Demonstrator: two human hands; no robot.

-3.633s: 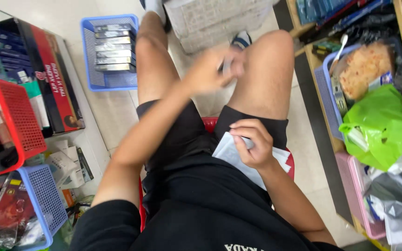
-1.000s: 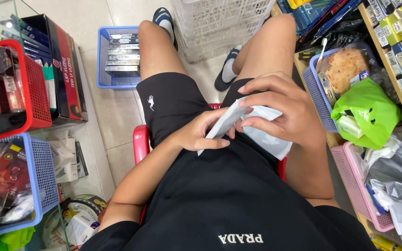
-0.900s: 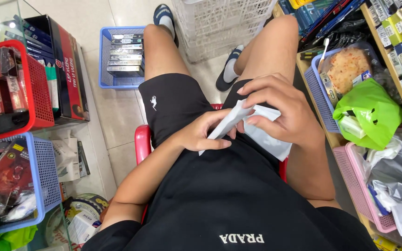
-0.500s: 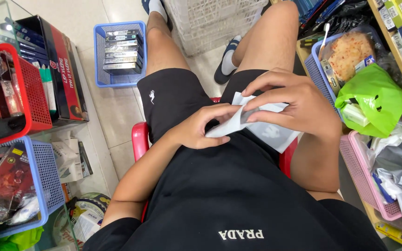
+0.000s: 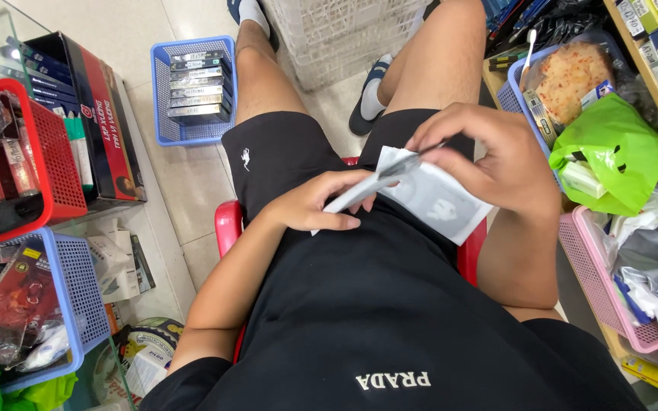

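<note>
Pale tiled floor (image 5: 192, 183) (cluttered shelves (image 5: 653, 46))

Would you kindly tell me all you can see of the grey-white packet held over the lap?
The packet is flat, thin and flexible, pale grey-white with a faint grey mark on its face; it looks like paper or plastic film. It lies tilted over the black shorts. The left hand supports its lower left edge from beneath, and the right hand pinches its upper edge, where a corner looks folded up.

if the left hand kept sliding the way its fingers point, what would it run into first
Probably the right hand. The left hand points rightward along the grey packet both hands hold, and the right hand grips that packet's far side. Depth is hard to judge.
</note>
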